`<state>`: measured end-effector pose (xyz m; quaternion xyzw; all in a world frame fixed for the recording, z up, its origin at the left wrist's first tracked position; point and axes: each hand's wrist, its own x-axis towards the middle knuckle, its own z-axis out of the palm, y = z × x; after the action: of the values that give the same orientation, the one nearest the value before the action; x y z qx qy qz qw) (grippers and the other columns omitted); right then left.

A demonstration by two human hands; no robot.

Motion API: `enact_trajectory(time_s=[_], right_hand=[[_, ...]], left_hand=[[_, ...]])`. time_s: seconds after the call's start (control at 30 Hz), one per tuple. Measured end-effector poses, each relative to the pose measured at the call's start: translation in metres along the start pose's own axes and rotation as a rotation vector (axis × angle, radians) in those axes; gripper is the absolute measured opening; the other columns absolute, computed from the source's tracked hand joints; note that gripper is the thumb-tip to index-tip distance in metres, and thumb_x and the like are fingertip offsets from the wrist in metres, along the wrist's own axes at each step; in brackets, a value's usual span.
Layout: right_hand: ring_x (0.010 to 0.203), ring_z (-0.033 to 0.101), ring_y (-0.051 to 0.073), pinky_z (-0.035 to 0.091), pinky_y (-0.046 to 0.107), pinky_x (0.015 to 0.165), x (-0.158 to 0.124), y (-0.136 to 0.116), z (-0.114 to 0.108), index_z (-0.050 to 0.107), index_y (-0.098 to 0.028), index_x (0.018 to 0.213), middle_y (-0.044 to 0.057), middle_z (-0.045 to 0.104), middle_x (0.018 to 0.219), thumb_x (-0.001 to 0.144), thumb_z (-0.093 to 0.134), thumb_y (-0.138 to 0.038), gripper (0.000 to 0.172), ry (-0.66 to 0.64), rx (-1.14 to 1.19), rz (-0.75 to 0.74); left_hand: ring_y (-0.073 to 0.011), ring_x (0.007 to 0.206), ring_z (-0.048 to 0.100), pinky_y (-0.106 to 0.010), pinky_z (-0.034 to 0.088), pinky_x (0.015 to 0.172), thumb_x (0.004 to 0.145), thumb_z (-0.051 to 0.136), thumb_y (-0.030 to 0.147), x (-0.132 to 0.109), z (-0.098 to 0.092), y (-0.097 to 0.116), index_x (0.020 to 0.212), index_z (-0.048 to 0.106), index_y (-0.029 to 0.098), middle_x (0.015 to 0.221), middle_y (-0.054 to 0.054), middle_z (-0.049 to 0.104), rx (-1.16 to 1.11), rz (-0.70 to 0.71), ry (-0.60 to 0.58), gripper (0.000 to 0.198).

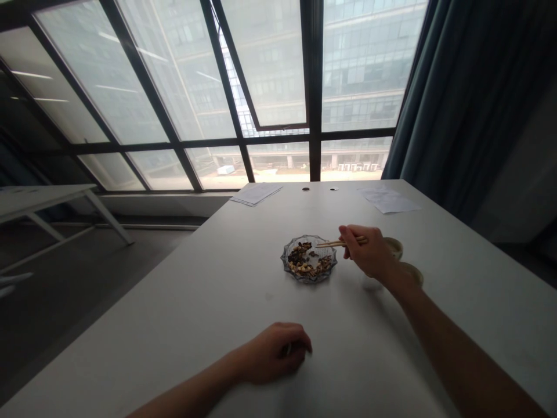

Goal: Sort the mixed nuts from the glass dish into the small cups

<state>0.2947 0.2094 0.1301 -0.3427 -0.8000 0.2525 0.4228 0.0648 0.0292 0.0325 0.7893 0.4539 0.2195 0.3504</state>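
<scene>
A clear, scalloped glass bowl (287,268) stands on the table, holding a mix of small dark and pale dried pieces (304,264). My right hand (365,249) grips a pair of wooden chopsticks (333,244). Their tips reach over the right side of the bowl, and I cannot make out anything between them. Partly hidden behind that hand and wrist are two small, pale round bowls, one farther off (395,248) and one nearer (414,274). My left hand (282,352) rests on the table in front of the glass bowl, its fingers curled in with nothing visible in them.
The white table (209,302) carries loose papers (256,194) at its far left and a paper sheet (389,200) at its far right. Two round cable holes lie near the back edge. A dark curtain (452,104) hangs at right; another table (43,197) stands left.
</scene>
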Motion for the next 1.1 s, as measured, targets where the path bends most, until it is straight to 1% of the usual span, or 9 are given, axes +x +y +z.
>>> enact_trajectory(time_s=[0.2, 0.5, 0.67, 0.83, 0.93, 1.1], right_hand=[[0.051, 0.057, 0.015, 0.040, 0.028, 0.056, 0.001, 0.015, 0.019, 0.060, -0.018, 0.064, 0.001, 0.061, 0.053, 0.102, 0.048, -0.045, 0.048, -0.052, 0.005, -0.055], [0.054, 0.052, 0.014, 0.037, 0.027, 0.057, 0.001, 0.027, 0.030, 0.054, -0.019, 0.061, 0.001, 0.059, 0.055, 0.102, 0.046, -0.046, 0.049, -0.090, -0.035, -0.053], [0.053, 0.052, 0.014, 0.036, 0.027, 0.057, 0.001, 0.030, 0.031, 0.057, -0.019, 0.062, 0.000, 0.058, 0.053, 0.101, 0.047, -0.048, 0.050, -0.058, -0.045, -0.033], [0.052, 0.050, 0.014, 0.036, 0.028, 0.058, -0.001, 0.031, 0.035, 0.055, -0.019, 0.059, 0.000, 0.057, 0.052, 0.101, 0.046, -0.049, 0.053, -0.014, -0.045, -0.052], [0.052, 0.051, 0.014, 0.038, 0.028, 0.057, -0.002, 0.029, 0.035, 0.057, -0.019, 0.060, 0.001, 0.058, 0.052, 0.102, 0.044, -0.050, 0.053, 0.009, -0.041, -0.060], [0.052, 0.056, 0.016, 0.042, 0.029, 0.058, -0.001, 0.022, 0.025, 0.063, -0.019, 0.065, 0.002, 0.061, 0.052, 0.103, 0.044, -0.052, 0.054, 0.047, -0.026, -0.058]], left_hand=[[-0.0126, 0.075, 0.059, -0.021, 0.047, 0.072, 0.085, 0.057, 0.010, 0.000, 0.000, 0.001, 0.102, 0.071, 0.018, 0.089, -0.002, 0.067, 0.002, 0.007, 0.001, 0.024], [-0.0127, 0.074, 0.059, -0.021, 0.047, 0.071, 0.085, 0.057, 0.009, 0.000, 0.000, 0.002, 0.102, 0.071, 0.018, 0.088, -0.001, 0.066, 0.009, -0.001, 0.000, 0.024], [-0.0122, 0.072, 0.058, -0.021, 0.046, 0.070, 0.085, 0.057, 0.010, 0.000, 0.000, 0.002, 0.102, 0.071, 0.018, 0.088, -0.001, 0.066, 0.009, 0.003, -0.006, 0.024], [-0.0125, 0.074, 0.059, -0.021, 0.047, 0.072, 0.085, 0.057, 0.010, -0.001, -0.001, 0.002, 0.103, 0.070, 0.019, 0.089, -0.002, 0.067, 0.007, 0.007, -0.005, 0.024], [-0.0128, 0.074, 0.059, -0.022, 0.048, 0.073, 0.085, 0.057, 0.011, 0.000, -0.001, 0.002, 0.102, 0.070, 0.019, 0.089, -0.002, 0.067, 0.012, 0.009, -0.007, 0.023], [-0.0134, 0.075, 0.060, -0.022, 0.048, 0.073, 0.086, 0.056, 0.012, 0.001, -0.001, 0.003, 0.102, 0.070, 0.019, 0.090, -0.002, 0.068, 0.013, 0.001, -0.012, 0.022]])
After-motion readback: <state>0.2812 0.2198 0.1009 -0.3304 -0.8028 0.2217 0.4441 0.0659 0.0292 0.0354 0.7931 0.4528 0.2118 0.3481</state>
